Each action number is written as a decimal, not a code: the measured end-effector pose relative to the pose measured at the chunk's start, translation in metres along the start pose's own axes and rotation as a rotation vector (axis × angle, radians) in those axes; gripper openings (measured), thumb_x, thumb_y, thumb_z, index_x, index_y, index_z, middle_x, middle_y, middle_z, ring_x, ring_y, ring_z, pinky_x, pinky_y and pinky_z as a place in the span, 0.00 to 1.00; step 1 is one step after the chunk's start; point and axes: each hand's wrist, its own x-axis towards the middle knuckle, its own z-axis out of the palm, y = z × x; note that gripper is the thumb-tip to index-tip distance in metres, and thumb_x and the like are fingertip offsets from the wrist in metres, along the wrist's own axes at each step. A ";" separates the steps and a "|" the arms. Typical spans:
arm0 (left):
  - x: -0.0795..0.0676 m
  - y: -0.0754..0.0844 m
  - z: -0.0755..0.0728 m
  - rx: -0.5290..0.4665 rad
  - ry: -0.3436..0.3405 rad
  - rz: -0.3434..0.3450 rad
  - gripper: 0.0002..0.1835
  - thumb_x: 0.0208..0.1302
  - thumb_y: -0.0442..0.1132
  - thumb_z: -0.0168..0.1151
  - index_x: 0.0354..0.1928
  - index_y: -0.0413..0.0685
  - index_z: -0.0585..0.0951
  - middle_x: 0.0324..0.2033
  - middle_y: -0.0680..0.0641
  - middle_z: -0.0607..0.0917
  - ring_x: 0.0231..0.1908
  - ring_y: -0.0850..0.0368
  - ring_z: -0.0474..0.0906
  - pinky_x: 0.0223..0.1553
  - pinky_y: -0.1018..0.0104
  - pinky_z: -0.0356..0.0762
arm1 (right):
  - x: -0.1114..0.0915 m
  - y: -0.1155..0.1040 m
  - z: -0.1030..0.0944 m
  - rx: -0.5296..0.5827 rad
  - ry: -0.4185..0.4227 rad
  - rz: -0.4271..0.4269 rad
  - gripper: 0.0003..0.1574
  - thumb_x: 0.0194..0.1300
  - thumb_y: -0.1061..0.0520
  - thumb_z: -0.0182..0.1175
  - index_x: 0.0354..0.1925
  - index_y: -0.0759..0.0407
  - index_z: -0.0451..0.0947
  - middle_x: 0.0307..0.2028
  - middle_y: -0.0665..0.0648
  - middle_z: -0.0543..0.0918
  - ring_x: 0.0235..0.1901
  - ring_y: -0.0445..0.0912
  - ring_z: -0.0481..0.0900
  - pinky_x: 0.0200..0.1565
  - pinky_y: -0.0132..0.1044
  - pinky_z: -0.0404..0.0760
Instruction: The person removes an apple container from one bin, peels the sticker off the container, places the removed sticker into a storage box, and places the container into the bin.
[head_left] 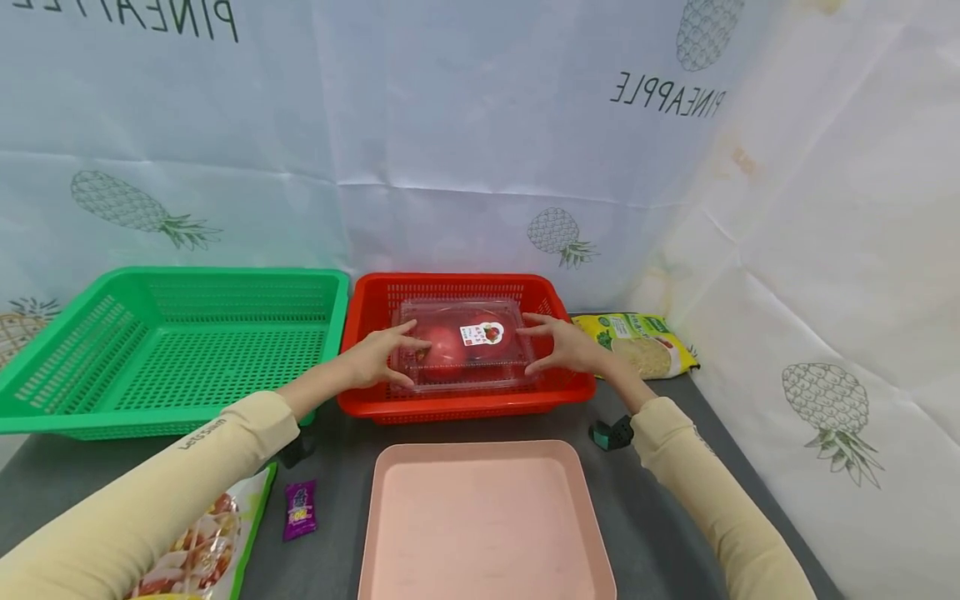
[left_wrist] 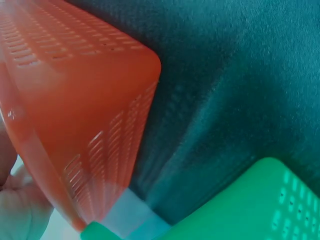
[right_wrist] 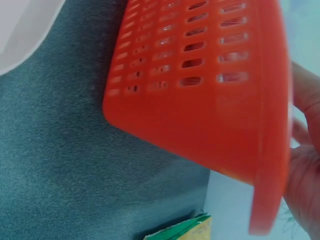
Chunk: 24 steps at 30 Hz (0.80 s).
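A transparent plastic box of large round red fruit, with a white label on its lid, sits in the red basket. Over the box's left end spreads my left hand, thumb and fingers apart. My right hand is at the opposite end, its fingers likewise spread and slightly bent. Whether the fingertips touch the box cannot be made out. In the left wrist view, part of the left hand shows beyond the basket's rim. The right wrist view has the right hand behind the rim, with its fingertips hidden.
Left of the red basket stands a green basket. A pink tray lies in front. A yellow food bag is at the right, with a small purple packet and a larger food bag near the left sleeve.
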 end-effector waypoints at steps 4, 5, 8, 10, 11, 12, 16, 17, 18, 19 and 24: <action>0.001 -0.001 0.002 -0.012 -0.032 0.020 0.29 0.53 0.33 0.71 0.58 0.36 0.75 0.68 0.28 0.56 0.69 0.31 0.49 0.61 0.36 0.57 | 0.004 0.001 0.006 -0.029 -0.013 -0.055 0.46 0.51 0.60 0.73 0.66 0.63 0.66 0.71 0.63 0.57 0.69 0.60 0.54 0.52 0.50 0.77; 0.002 -0.001 0.002 -0.014 -0.037 0.023 0.27 0.53 0.33 0.71 0.55 0.36 0.75 0.68 0.28 0.55 0.69 0.31 0.47 0.62 0.35 0.53 | 0.005 0.000 0.008 -0.028 -0.017 -0.065 0.46 0.51 0.60 0.73 0.67 0.63 0.65 0.71 0.63 0.57 0.69 0.60 0.54 0.51 0.49 0.77; 0.004 -0.002 0.004 -0.023 -0.030 0.026 0.22 0.53 0.33 0.71 0.49 0.36 0.75 0.68 0.27 0.56 0.70 0.32 0.45 0.63 0.32 0.46 | 0.008 0.000 0.010 -0.029 -0.019 -0.069 0.47 0.51 0.61 0.73 0.67 0.63 0.65 0.71 0.62 0.58 0.70 0.59 0.55 0.51 0.48 0.77; 0.005 -0.003 0.006 -0.041 -0.014 0.022 0.22 0.53 0.33 0.71 0.48 0.36 0.74 0.67 0.28 0.58 0.70 0.33 0.44 0.64 0.32 0.44 | 0.008 -0.002 0.011 -0.024 -0.023 -0.068 0.48 0.51 0.61 0.73 0.68 0.63 0.64 0.71 0.62 0.57 0.70 0.59 0.54 0.53 0.48 0.76; 0.006 -0.003 0.007 -0.054 -0.005 0.017 0.22 0.53 0.32 0.71 0.48 0.36 0.74 0.67 0.28 0.59 0.70 0.33 0.44 0.64 0.32 0.45 | 0.008 -0.002 0.012 -0.018 -0.025 -0.070 0.49 0.51 0.60 0.73 0.68 0.64 0.63 0.71 0.63 0.56 0.70 0.60 0.54 0.53 0.49 0.76; 0.007 -0.004 0.009 -0.066 0.005 0.013 0.22 0.53 0.32 0.71 0.48 0.36 0.74 0.67 0.28 0.59 0.70 0.33 0.44 0.63 0.32 0.45 | 0.008 -0.003 0.013 -0.010 -0.027 -0.073 0.49 0.51 0.60 0.73 0.68 0.64 0.62 0.72 0.63 0.55 0.70 0.60 0.53 0.54 0.49 0.75; 0.009 -0.005 0.012 -0.102 0.043 -0.009 0.23 0.52 0.31 0.72 0.49 0.37 0.74 0.68 0.28 0.58 0.70 0.33 0.45 0.62 0.34 0.53 | 0.007 -0.004 0.016 0.036 -0.036 -0.074 0.52 0.51 0.59 0.73 0.70 0.63 0.59 0.72 0.64 0.54 0.70 0.61 0.51 0.55 0.49 0.75; 0.009 -0.004 0.012 -0.104 0.049 -0.014 0.24 0.52 0.31 0.72 0.50 0.36 0.74 0.68 0.28 0.57 0.70 0.33 0.46 0.61 0.34 0.55 | 0.008 -0.004 0.016 0.044 -0.035 -0.071 0.53 0.52 0.59 0.73 0.70 0.63 0.59 0.72 0.64 0.54 0.71 0.60 0.51 0.54 0.48 0.75; 0.009 -0.004 0.012 -0.107 0.054 -0.020 0.26 0.51 0.31 0.72 0.52 0.36 0.74 0.69 0.28 0.56 0.70 0.33 0.46 0.61 0.35 0.57 | 0.008 -0.004 0.016 0.053 -0.034 -0.064 0.53 0.51 0.59 0.73 0.70 0.62 0.59 0.72 0.63 0.54 0.71 0.60 0.50 0.54 0.48 0.75; 0.010 -0.004 0.012 -0.109 0.057 -0.027 0.28 0.51 0.31 0.72 0.55 0.36 0.74 0.69 0.29 0.55 0.70 0.33 0.47 0.60 0.35 0.58 | 0.008 -0.004 0.016 0.062 -0.032 -0.057 0.53 0.51 0.59 0.73 0.71 0.61 0.59 0.72 0.63 0.54 0.71 0.59 0.50 0.54 0.49 0.76; 0.010 -0.002 0.011 -0.109 0.058 -0.064 0.34 0.51 0.31 0.72 0.62 0.34 0.72 0.70 0.29 0.54 0.68 0.31 0.50 0.59 0.37 0.62 | 0.010 -0.002 0.013 0.075 -0.033 -0.037 0.51 0.52 0.60 0.73 0.70 0.61 0.60 0.72 0.62 0.56 0.71 0.58 0.49 0.55 0.50 0.74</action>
